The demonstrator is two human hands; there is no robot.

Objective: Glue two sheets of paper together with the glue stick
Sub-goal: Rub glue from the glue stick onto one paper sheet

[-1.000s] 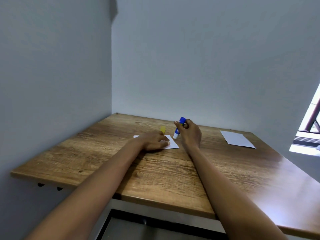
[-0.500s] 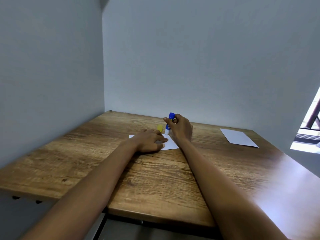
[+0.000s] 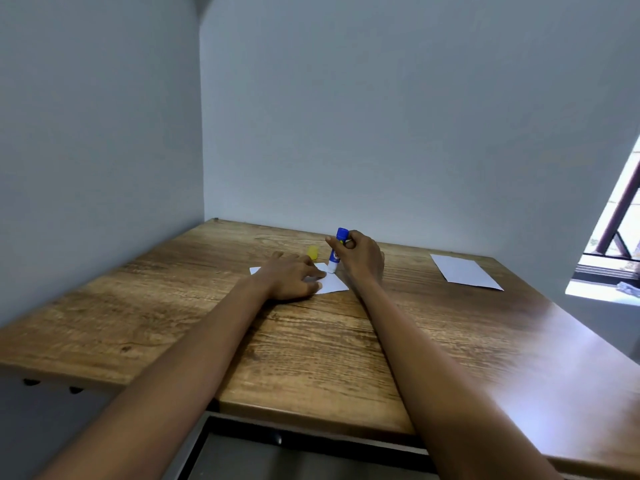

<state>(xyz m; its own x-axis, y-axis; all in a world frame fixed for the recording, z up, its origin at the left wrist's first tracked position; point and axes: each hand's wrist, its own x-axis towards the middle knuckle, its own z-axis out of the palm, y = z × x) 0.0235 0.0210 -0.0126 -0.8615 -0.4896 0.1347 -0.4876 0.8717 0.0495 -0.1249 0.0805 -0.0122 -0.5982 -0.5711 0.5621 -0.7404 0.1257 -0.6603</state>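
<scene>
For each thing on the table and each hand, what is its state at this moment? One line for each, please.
Glue stick: uncapped, upright, tip down on the near sheet.
Yellow cap: off, lying on the table behind the left hand.
Near sheet: flat, pinned under the left hand.
Far sheet: flat, untouched, apart at the right.
Left hand: flat, presses the near sheet.
Right hand: grips the glue stick.
</scene>
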